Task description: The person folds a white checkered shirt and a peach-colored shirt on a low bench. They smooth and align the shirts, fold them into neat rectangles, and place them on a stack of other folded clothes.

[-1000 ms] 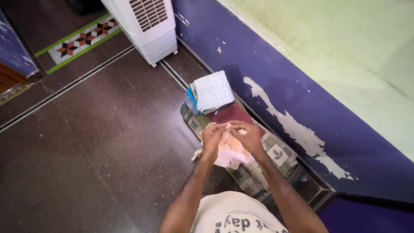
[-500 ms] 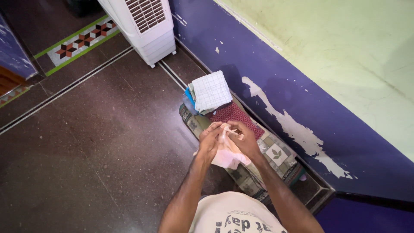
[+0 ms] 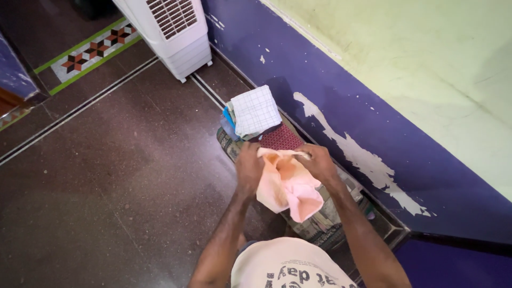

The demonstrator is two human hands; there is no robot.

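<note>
A white ribbed plastic air cooler (image 3: 170, 32) is cut off at the top. The left hand (image 3: 249, 165) and right hand (image 3: 318, 161) each pinch an upper edge of a soft, crumpled peach cloth (image 3: 287, 184), held above a patterned woven mat (image 3: 320, 221). Beyond lies a folded white checked cloth (image 3: 256, 110).

No packages, signs or screens showing, only lettering appearing as a dark printed patch on the pale shirt (image 3: 290, 266) at the bottom edge, sitting upside down to the camera, partly cropped by the frame.
</note>
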